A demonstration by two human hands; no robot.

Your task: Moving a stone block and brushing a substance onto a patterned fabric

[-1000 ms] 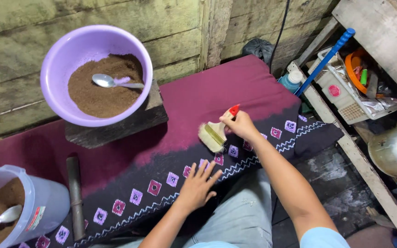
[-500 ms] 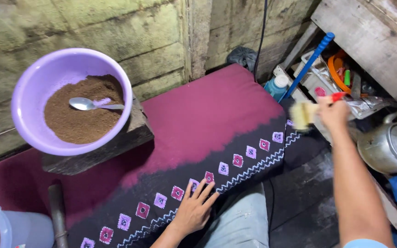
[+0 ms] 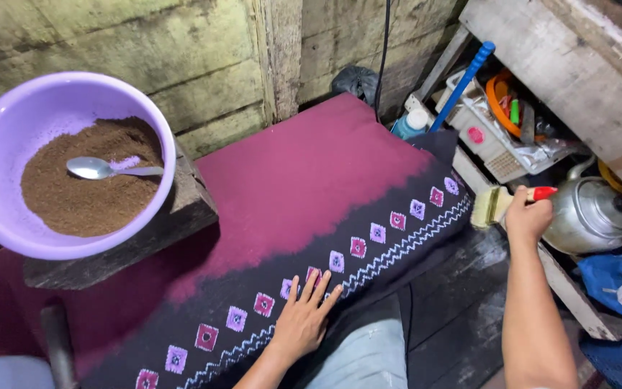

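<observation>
Gripping brush [image 3: 497, 203], right hand [image 3: 528, 216] outstretched

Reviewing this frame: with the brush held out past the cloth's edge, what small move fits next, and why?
Probably set the brush down: the right hand holds it off the cloth, beside the kettle, while the left hand lies flat on the patterned border.
</observation>
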